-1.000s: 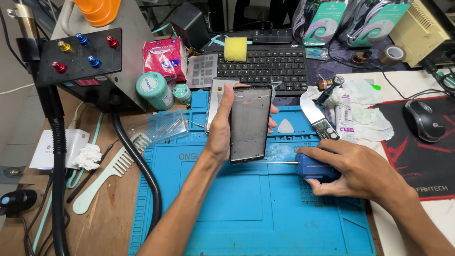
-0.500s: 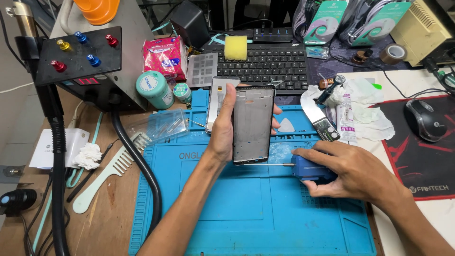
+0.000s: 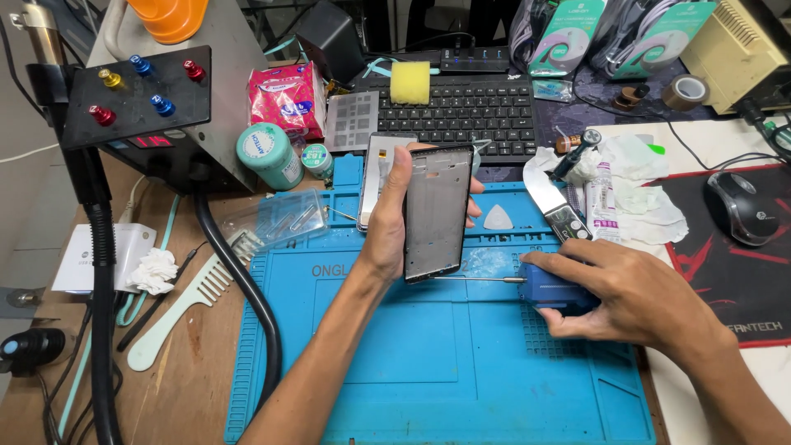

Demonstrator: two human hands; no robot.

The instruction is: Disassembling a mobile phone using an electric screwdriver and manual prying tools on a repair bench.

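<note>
A pale comb [image 3: 177, 309] lay at the left on the wooden bench, beside the blue work mat [image 3: 395, 363]. A dark phone frame [image 3: 437, 213] was held upright over the mat, clamped in the left hand [image 3: 391, 218]. A thin metal probe [image 3: 478, 279] ran from its lower edge to a blue tool [image 3: 548, 288], around which the right hand [image 3: 634, 297] was closed. The frame was best kept steady and the tip guided lightly along the edge

A keyboard [image 3: 465, 111], sponge [image 3: 409, 82], comb [image 3: 185, 309] and mouse [image 3: 737, 208] lie about.
</note>
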